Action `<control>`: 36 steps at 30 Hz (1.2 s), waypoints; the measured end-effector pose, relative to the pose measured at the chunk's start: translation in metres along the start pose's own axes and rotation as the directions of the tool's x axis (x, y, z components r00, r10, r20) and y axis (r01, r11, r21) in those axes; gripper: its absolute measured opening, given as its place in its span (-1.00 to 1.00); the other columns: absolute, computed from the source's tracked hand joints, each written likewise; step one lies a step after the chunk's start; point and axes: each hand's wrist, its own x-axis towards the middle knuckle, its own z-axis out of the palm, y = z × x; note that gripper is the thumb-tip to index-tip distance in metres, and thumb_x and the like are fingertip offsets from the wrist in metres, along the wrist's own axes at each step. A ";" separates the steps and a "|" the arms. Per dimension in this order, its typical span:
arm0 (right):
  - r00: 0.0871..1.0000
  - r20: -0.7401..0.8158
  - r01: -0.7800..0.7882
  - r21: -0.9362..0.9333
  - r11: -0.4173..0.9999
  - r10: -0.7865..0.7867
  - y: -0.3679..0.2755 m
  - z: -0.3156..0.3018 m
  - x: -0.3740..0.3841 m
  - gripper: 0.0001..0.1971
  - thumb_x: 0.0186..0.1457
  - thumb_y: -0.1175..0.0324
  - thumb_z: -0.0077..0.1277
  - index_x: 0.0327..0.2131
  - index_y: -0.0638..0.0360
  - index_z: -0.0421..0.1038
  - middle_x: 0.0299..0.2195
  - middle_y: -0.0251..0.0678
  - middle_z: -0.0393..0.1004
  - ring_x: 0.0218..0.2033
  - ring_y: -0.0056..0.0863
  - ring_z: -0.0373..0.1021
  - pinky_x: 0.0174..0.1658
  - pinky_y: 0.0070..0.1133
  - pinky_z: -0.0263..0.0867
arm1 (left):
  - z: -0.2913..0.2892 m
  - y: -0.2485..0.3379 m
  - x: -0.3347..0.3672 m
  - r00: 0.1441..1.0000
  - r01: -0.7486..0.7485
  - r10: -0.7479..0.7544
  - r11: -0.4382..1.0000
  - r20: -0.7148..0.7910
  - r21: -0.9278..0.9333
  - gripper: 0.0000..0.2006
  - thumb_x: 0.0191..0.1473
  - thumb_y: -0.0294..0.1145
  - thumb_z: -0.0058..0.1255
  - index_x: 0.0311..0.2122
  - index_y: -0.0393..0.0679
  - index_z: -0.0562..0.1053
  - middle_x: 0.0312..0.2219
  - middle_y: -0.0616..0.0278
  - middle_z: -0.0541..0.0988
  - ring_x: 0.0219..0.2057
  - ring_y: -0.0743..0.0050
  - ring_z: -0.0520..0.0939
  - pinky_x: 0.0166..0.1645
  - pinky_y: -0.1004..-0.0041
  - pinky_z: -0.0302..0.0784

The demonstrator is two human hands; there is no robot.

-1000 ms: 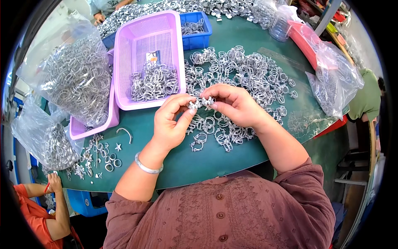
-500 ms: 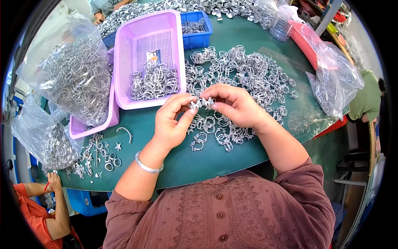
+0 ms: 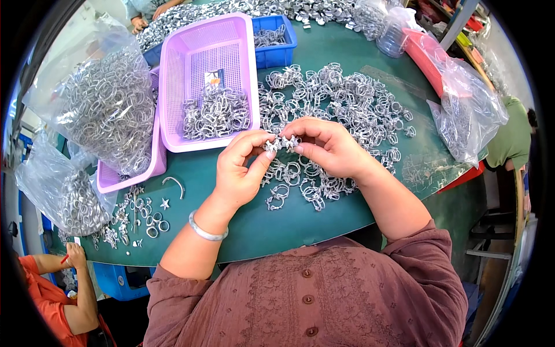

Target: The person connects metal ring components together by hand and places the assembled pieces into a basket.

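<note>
Metalwork (image 3: pixel 281 144), silvery and ornate, piece count unclear, is pinched in the fingertips of the left hand (image 3: pixel 240 170) and right hand (image 3: pixel 326 147), both hands close together over the tabletop (image 3: pixel 254 234). Beyond: one pile (image 3: pixel 338 101) of rings, too many to count. Leftward: two purple baskets (image 3: pixel 173 92), one loose star (image 3: pixel 165 204), one curved strip (image 3: pixel 182 188).

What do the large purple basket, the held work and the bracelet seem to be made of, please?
Large basket: likely plastic, smooth; even colour and regular perforations suggest moulding.
Held work: probably metal, silvery-grey with bright glints; which metal is unclear.
Bracelet: perhaps stone or glass, polished; pale with a sheen.
</note>
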 end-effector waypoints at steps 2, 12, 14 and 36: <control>1.000 0.002 0.002 0.000 1.000 -0.002 0.000 0.000 0.000 -0.77 -0.05 0.59 -0.06 -0.25 0.22 0.36 -0.41 -0.38 0.37 -0.39 -0.66 0.29 -0.30 -0.67 0.25 | 0.000 0.000 0.000 1.000 0.002 -0.002 1.000 -0.002 -0.002 -0.77 -0.05 -0.68 -0.10 -0.22 -0.27 0.40 -0.26 0.28 0.39 -0.35 0.69 0.41 -0.29 0.70 0.33; 1.000 0.002 -0.006 -0.007 1.000 0.006 0.000 0.000 0.000 -0.78 -0.05 0.59 -0.06 -0.24 0.23 0.36 -0.42 -0.39 0.37 -0.39 -0.67 0.29 -0.29 -0.68 0.25 | 0.000 0.000 0.000 1.000 0.002 -0.002 1.000 -0.004 -0.016 -0.77 -0.05 -0.68 -0.10 -0.22 -0.28 0.40 -0.25 0.27 0.39 -0.34 0.69 0.42 -0.27 0.70 0.34; 1.000 0.003 -0.007 0.001 1.000 0.007 -0.001 0.000 0.000 -0.77 -0.05 0.59 -0.06 -0.24 0.22 0.36 -0.42 -0.39 0.37 -0.39 -0.67 0.29 -0.29 -0.68 0.25 | 0.000 0.001 0.000 1.000 0.006 -0.006 1.000 0.000 -0.018 -0.77 -0.05 -0.68 -0.09 -0.21 -0.28 0.40 -0.25 0.27 0.39 -0.34 0.69 0.42 -0.27 0.69 0.34; 0.975 -0.010 -0.206 0.349 0.914 0.223 -0.007 0.002 0.001 -0.74 0.02 0.58 -0.15 -0.16 0.27 0.30 -0.35 -0.38 0.38 -0.36 -0.65 0.34 -0.26 -0.66 0.28 | -0.002 0.003 0.002 0.970 0.200 -0.240 0.877 -0.038 -0.437 -0.66 0.06 -0.56 -0.15 -0.01 -0.24 0.27 -0.31 0.14 0.47 -0.34 0.48 0.53 -0.27 0.57 0.49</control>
